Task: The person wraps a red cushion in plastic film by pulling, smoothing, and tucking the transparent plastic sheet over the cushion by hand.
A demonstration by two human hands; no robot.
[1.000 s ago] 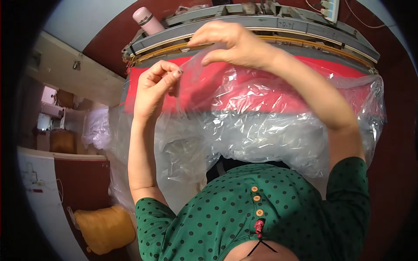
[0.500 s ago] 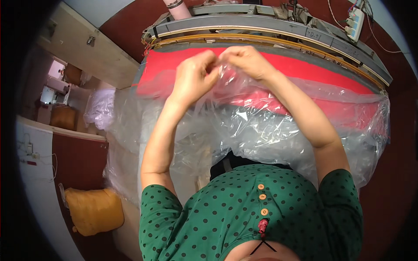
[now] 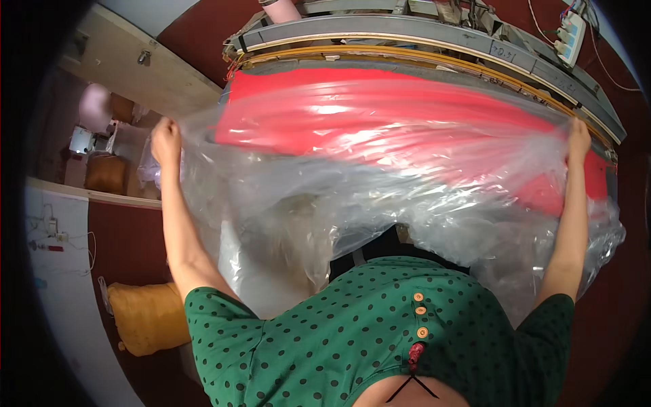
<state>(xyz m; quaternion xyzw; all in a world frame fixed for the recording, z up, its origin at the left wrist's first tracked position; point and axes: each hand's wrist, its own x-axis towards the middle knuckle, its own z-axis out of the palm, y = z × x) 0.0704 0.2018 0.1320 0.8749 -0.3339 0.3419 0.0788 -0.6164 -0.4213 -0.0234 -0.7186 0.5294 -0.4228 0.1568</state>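
Note:
A large sheet of clear plastic film (image 3: 407, 203) is stretched wide between my two hands, wrinkled and shiny. My left hand (image 3: 166, 141) is closed on its edge at the far left, out past the table side. On the right, my right hand (image 3: 577, 141) grips the other end of the film, near the long bar. Beneath the film, a flat red sheet (image 3: 298, 78) lies across the grey work surface. The lower part of the film hangs in loose folds toward my body. Whether the film is one layer or two, I cannot tell.
Along the far side runs a long grey metal bar (image 3: 380, 29) with an orange strip below it. A pink cylinder (image 3: 281, 9) stands behind. A white power strip (image 3: 571, 37) with wires hangs at the upper right. An orange-yellow bundle (image 3: 149, 319) sits low on the left, near a doorway.
My hands were close together over the middle, fingers at the film. They have swung far apart to left and right, pulling the film out wide over the red sheet.

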